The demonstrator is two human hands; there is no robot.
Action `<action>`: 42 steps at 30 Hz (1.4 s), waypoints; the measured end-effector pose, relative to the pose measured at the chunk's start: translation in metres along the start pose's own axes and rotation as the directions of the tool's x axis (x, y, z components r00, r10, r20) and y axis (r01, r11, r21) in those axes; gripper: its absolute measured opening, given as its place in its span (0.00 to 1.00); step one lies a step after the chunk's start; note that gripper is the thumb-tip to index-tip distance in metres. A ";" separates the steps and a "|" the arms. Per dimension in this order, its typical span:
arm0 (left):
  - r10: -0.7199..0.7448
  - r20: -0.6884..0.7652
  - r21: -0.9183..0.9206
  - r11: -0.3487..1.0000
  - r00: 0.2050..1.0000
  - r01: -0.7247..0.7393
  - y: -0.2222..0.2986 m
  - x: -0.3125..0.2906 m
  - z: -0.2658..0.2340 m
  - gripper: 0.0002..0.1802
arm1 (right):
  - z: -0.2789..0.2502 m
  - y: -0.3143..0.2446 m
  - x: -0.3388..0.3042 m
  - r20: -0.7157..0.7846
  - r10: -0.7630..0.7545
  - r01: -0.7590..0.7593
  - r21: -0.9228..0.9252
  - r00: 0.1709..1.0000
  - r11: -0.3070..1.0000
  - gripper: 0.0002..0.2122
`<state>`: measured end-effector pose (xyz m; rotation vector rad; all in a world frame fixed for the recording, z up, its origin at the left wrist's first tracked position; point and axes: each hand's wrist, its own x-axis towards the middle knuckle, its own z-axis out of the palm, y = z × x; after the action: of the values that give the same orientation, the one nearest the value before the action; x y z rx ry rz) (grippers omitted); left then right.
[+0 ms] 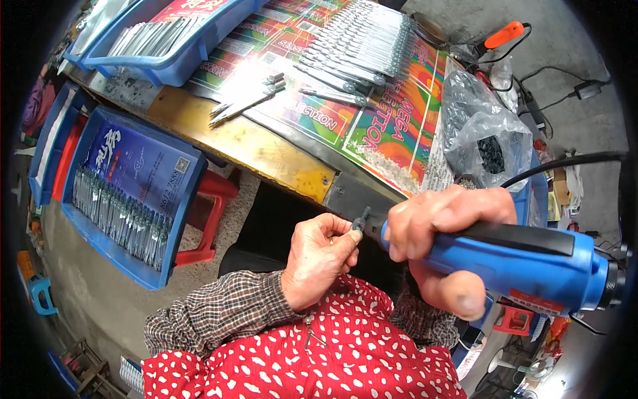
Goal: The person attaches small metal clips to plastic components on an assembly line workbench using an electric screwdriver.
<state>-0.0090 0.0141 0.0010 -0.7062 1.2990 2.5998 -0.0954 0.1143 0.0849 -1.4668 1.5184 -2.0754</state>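
Between the thumb and fingers of my left hand (322, 249) is a small dark grey plastic piece (361, 219), too small to name. My right hand (452, 223) is wrapped round a blue power tool (531, 263) with a black grip, which looks like an electric screwdriver. Its nose points left at the grey piece and comes up close to it; whether they touch I cannot tell. Both hands are just in front of the table's near edge, over my lap. Several slim silvery pen-like sticks (247, 101) lie loose on the table beyond.
Rows of similar sticks (362, 43) cover the far table (259, 151). A clear plastic bag (492, 143) with dark pieces sits at right, near a black cable (565, 161) and an orange-handled tool (504, 35). Blue trays (159, 276) of sticks stand at left, one above a red stool (216, 213).
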 end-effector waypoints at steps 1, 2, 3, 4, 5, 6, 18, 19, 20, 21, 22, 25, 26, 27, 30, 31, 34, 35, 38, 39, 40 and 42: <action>0.019 -0.002 0.018 1.000 1.000 -0.018 0.001 -0.001 0.001 0.06 | 0.000 -0.001 0.000 0.002 0.018 -0.018 -0.050 1.000 0.999 0.28; 0.037 -0.003 0.037 0.999 0.999 -0.037 0.002 -0.001 0.001 0.06 | 0.000 -0.002 0.000 0.003 0.018 -0.017 -0.051 1.000 0.999 0.28; 0.039 -0.001 0.036 0.999 0.999 -0.038 0.002 -0.001 0.001 0.06 | 0.001 -0.004 0.000 -0.028 0.063 -0.064 -0.031 0.998 0.997 0.28; 0.041 0.014 0.054 0.998 0.999 -0.042 0.002 -0.001 0.000 0.06 | 0.002 -0.006 0.000 -0.057 0.109 -0.110 -0.011 0.992 0.994 0.28; 0.044 0.029 0.070 0.996 0.999 -0.046 0.001 0.000 -0.001 0.06 | 0.003 -0.008 -0.001 -0.085 0.155 -0.154 0.011 0.984 0.988 0.29; 0.048 0.029 0.069 0.996 0.998 -0.050 0.000 0.000 -0.001 0.06 | 0.005 -0.009 0.000 -0.108 0.200 -0.197 0.036 0.974 0.980 0.29; -0.005 0.030 0.075 0.997 1.000 0.003 0.008 0.000 -0.003 0.06 | -0.009 0.008 0.000 0.086 -0.072 0.041 0.320 0.994 0.947 0.33; -0.013 0.050 0.084 0.996 0.999 0.009 0.009 -0.001 -0.004 0.06 | -0.010 0.005 -0.002 0.067 -0.069 0.046 0.297 0.995 0.954 0.33; -0.021 0.071 0.095 0.995 0.997 0.015 0.009 -0.002 -0.005 0.06 | -0.010 0.001 -0.004 0.046 -0.068 0.053 0.275 0.997 0.960 0.32; -0.055 0.109 0.046 0.998 0.992 0.051 0.009 -0.004 -0.008 0.06 | -0.009 -0.001 -0.006 0.042 -0.083 0.069 0.277 0.996 0.958 0.32; -0.033 0.144 0.046 0.999 0.989 0.027 0.005 -0.003 -0.011 0.06 | -0.008 -0.003 -0.008 -0.026 -0.088 0.091 0.253 0.996 0.963 0.32; -0.053 0.211 0.109 0.994 0.976 0.030 0.014 -0.010 -0.020 0.07 | -0.004 -0.010 -0.010 -0.167 -0.084 0.103 0.111 0.982 0.988 0.29; -0.049 0.208 0.123 0.992 0.977 0.024 0.019 -0.011 -0.024 0.07 | -0.003 -0.011 -0.009 -0.237 -0.069 0.069 -0.010 0.969 0.998 0.28; 0.045 0.222 0.153 0.985 0.974 -0.080 0.024 -0.011 -0.026 0.08 | -0.006 -0.010 -0.011 -0.245 -0.090 0.088 -0.018 0.965 0.996 0.28; 0.301 0.133 0.330 0.885 0.944 -0.329 0.042 -0.007 -0.031 0.08 | -0.013 -0.007 -0.017 -0.312 -0.089 0.165 0.227 0.946 0.960 0.28; 0.429 0.134 0.480 0.761 0.893 -0.437 0.050 -0.002 -0.035 0.07 | -0.015 -0.008 -0.019 -0.319 -0.099 0.176 0.224 0.943 0.959 0.28; 0.662 0.140 0.749 0.416 0.736 -0.516 0.073 0.011 -0.047 0.06 | -0.017 -0.013 -0.021 -0.359 -0.060 0.150 0.227 0.932 0.962 0.28; 0.775 0.237 0.823 0.159 0.585 -0.545 0.082 0.017 -0.049 0.07 | -0.017 -0.015 -0.021 -0.380 -0.039 0.134 0.226 0.924 0.965 0.28; 0.825 0.253 0.892 0.004 0.506 -0.452 0.099 0.028 -0.054 0.08 | -0.017 -0.015 -0.024 -0.427 0.004 0.106 0.234 0.904 0.966 0.28; 0.833 0.311 0.904 -0.110 0.457 -0.413 0.103 0.036 -0.063 0.08 | -0.017 -0.016 -0.025 -0.447 0.032 0.085 0.239 0.894 0.967 0.28; 0.835 0.354 0.912 -0.208 0.422 -0.354 0.107 0.042 -0.068 0.08 | -0.016 -0.016 -0.025 -0.451 0.027 0.092 0.240 0.892 0.966 0.28; 0.834 0.409 0.898 -0.296 0.371 -0.325 0.111 0.050 -0.072 0.08 | -0.016 -0.018 -0.025 -0.474 0.051 0.069 0.232 0.879 0.970 0.28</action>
<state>-0.0656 -0.1149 0.0195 -0.1595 3.7685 0.8555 -0.0890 0.1481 0.0844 -0.9131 1.3232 -2.6564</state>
